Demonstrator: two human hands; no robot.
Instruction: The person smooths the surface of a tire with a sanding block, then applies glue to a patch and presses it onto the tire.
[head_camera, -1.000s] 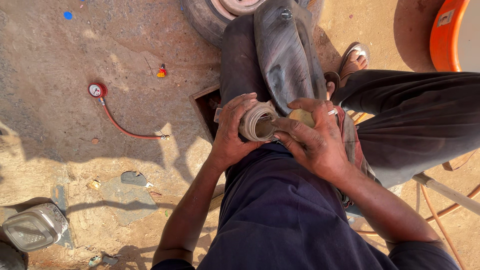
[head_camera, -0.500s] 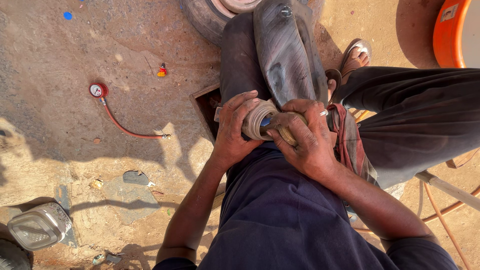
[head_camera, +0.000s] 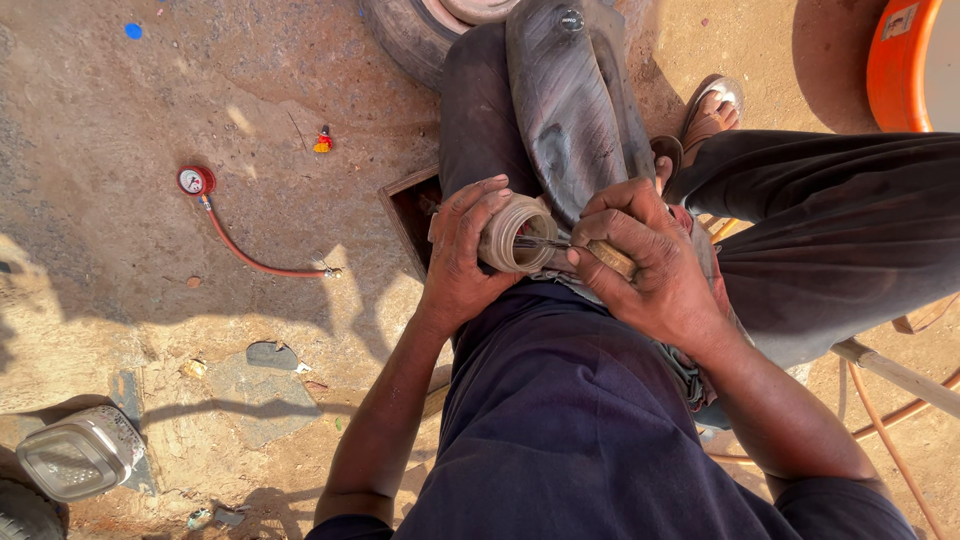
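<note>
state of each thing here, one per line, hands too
left hand: wrapped around the ring, gripping it
right hand: closed on the tool
ring: round, ridged, open end facing the right hand
tool: thin metal tip poked into the ring
inner tube: flat, draped over the knee
pressure gauge: lying on the ground, red hose attached
tyre: lying on the ground
lamp housing: lying on the ground

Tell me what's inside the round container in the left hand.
The tip of a thin tool, gripped by the right hand, reaches into the open mouth of the round container. The left hand wraps around it; its contents lie in shadow, unseen.
</note>
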